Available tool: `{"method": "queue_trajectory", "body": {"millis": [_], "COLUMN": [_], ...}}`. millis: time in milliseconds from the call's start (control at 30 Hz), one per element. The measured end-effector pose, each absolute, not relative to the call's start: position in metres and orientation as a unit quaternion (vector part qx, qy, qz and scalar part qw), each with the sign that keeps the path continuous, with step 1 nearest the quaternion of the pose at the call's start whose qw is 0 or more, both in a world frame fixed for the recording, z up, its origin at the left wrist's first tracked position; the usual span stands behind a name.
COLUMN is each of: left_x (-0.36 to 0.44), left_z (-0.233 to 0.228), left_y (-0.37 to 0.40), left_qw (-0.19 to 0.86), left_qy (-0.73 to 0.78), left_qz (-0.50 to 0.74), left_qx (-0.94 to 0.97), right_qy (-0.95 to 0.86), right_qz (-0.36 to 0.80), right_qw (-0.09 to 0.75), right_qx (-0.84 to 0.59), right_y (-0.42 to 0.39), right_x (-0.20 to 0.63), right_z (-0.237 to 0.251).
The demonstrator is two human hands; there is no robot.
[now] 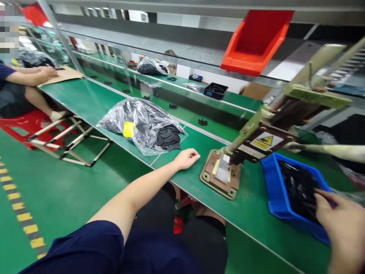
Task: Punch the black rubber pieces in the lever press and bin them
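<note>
My left hand [186,159] rests on the green bench with its fingers curled in and nothing visible in them. It lies between a clear plastic bag [119,116] and the base of a hand press [205,178]. Dark curved flat pieces [168,137] spill from the bag's mouth. At the far right my right hand [339,215], blurred, is over the near right edge of a blue bin [275,207]. Its fingers are bent together around something dark that I cannot make out. Black parts [299,186] fill the bin.
The press's long lever [327,150] reaches right above the blue bin. Single curved pieces [202,122] lie along a green belt behind the bench. An orange bin [256,42] hangs overhead. Another person's hands [48,72] are at cardboard, far left.
</note>
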State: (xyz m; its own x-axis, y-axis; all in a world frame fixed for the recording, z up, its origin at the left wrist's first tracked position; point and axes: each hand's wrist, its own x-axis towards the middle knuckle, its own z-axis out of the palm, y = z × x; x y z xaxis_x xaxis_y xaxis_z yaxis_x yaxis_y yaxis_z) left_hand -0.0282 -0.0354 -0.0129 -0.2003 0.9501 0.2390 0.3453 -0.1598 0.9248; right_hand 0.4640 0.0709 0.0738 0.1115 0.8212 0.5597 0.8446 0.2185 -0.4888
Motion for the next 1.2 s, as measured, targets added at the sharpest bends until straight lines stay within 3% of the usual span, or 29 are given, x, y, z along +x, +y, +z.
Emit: {"method": "queue_trajectory", "body": {"millis": [67,133,267,400,533,900,1200], "left_x": [-0.029,-0.027,-0.010,0.017,0.033,0.034,0.024], "left_z": [-0.015,-0.019,-0.018,0.003,0.020,0.022,0.013], "left_y": [-0.040,-0.045,-0.069,-0.121,-0.155,-0.174,-0.143], "left_qw": [0.300,0.307,0.243,0.256,0.255,0.253,0.179], "left_qy": [0.570,0.565,0.552,0.467,0.394,0.368,0.366], "left_qz": [0.532,0.546,0.587,0.562,0.536,0.525,0.510], "left_qx": [0.549,0.537,0.541,0.633,0.702,0.724,0.757], "right_qy": [-0.701,-0.727,-0.784,-0.816,-0.825,-0.820,-0.829], "right_qz": [-0.062,0.013,0.062,0.102,0.133,0.155,0.119], "right_qw": [0.408,0.438,0.438,0.457,0.461,0.470,0.450], "right_qx": [-0.581,-0.529,-0.436,-0.339,-0.300,-0.286,-0.311], "right_y": [0.027,-0.017,-0.078,-0.113,-0.124,-0.134,-0.111], "right_x": [0.438,0.401,0.324,0.284,0.270,0.267,0.283], "right_z": [0.080,0.076,0.047,0.028,0.024,0.017,0.035]}}
